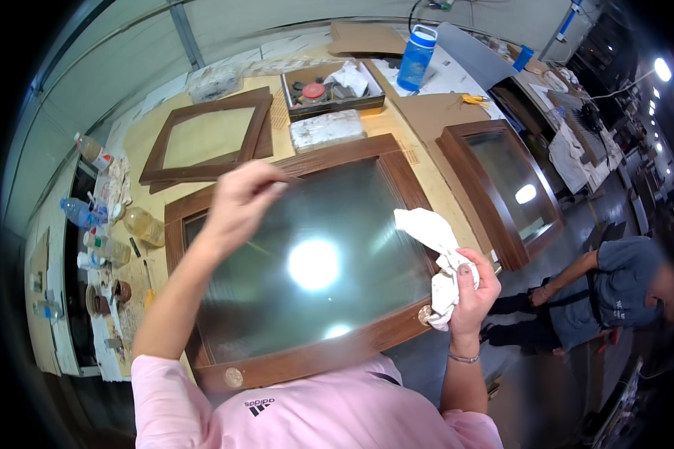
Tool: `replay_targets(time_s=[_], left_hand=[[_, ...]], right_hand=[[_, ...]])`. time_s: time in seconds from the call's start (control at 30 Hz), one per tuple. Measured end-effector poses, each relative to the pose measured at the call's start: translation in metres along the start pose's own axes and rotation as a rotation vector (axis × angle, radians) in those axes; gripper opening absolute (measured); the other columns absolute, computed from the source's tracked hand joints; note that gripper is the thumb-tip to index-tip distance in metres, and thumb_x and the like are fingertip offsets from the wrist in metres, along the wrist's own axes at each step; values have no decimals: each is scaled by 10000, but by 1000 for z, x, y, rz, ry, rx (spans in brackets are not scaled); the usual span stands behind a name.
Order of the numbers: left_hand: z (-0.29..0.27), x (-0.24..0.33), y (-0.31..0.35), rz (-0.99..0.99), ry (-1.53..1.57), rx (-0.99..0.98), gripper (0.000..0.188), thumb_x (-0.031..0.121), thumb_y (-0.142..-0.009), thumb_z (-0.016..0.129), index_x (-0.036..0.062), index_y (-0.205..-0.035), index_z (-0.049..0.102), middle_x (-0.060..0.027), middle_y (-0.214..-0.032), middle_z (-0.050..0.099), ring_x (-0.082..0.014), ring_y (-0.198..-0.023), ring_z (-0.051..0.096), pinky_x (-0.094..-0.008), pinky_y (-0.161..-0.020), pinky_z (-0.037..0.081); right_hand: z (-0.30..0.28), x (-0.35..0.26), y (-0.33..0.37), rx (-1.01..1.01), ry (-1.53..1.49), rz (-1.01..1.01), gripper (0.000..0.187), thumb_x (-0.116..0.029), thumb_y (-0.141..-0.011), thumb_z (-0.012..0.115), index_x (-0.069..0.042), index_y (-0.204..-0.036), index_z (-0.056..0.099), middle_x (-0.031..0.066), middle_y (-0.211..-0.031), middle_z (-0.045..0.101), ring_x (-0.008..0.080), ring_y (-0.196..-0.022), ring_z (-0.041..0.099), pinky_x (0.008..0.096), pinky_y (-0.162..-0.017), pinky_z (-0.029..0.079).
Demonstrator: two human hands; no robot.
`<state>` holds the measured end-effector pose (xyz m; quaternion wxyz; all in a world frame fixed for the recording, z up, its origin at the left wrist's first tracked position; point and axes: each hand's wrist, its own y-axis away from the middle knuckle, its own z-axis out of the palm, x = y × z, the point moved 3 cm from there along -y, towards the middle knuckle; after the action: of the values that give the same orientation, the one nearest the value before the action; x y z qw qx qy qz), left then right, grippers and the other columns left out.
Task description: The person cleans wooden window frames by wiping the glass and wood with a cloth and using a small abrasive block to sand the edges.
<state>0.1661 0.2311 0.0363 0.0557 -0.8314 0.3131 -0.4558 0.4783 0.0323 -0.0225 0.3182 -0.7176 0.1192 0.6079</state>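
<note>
A brown wooden frame with a glass pane (277,361) lies in front of me, and a bright lamp reflects in its glass. My left hand (241,198) is raised over the frame's far-left part, fingers pinched together. Something small and thin pokes out near the fingertips, too small to name. A crumpled white cloth (443,269) is gripped in my right hand (475,292) at the frame's right edge. Part of the cloth hangs over the glass corner. Round light-coloured discs (234,377) sit on the near corners of the frame.
Stacked wooden frames (157,153) lie at the far left, and another glazed frame (511,191) at the right. Behind stand a box of odds and ends (333,112), a white block (328,132) and a blue bottle (417,60). Several bottles (144,227) line the left. A person (599,284) stands at right.
</note>
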Motion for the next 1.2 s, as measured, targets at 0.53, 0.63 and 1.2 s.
replay_targets(time_s=[0.53,0.63,1.2], left_hand=[[-93,-160,427,-996,-270,588,241,25,-936,606,-16,-1152,706,-71,-979,725,-136,-870,656,-283,-797,518],[-89,-126,391,-877,-235,661,269,37,-925,627,-14,-1178,703,-120,-1031,737,-172,-921,683,-302,-838,529],[-83,39,196,-161,473,334,573,-63,-946,520,36,-1499,408,-187,-1362,585,-300,-1268,584,-431,-1060,506]], right_hand=[[14,3,-2,-114,87,-49,153,-65,-991,563,44,-1055,648,65,-933,665,98,-806,613,241,-716,496],[28,-10,5,-119,51,26,144,-48,-982,558,40,-1035,658,54,-917,667,92,-810,611,243,-714,494],[92,-62,95,-686,482,-387,262,-29,-736,723,-8,-994,680,137,-969,632,331,-906,586,418,-785,492]])
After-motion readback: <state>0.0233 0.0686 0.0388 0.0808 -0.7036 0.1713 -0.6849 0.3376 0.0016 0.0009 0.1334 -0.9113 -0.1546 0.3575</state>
